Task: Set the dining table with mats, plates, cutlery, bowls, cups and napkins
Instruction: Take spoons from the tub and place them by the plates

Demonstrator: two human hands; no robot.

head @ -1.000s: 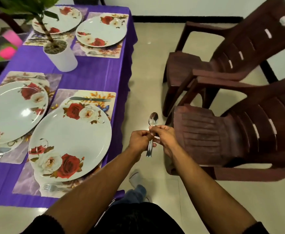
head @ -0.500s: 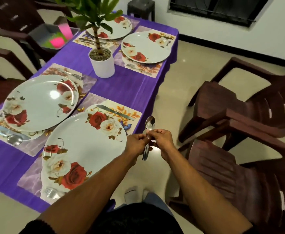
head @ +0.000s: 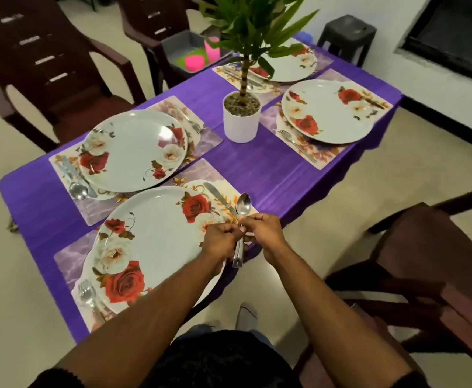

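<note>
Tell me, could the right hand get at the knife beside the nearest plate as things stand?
Probably yes. The right hand hovers just beside the knife, with nothing lying between them, but both it and the left hand are busy holding spoons.

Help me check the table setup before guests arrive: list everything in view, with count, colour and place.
plates: four, white with red roses, one on each mat
mats: four, floral, on the purple tablecloth
knife: one, silver, right of the near plate
forks: silver, one seen beside three of the plates
resting spoon: one, silver, by the far-left plate
potted plant: one, green in a white pot, table centre
chairs: four, dark brown, around the table
stool: one, black, far end
pink cups: two, in a tray on a far chair
held spoons: silver, bunched, count unclear
hands: left hand and right hand, both gripping the held spoons
</note>
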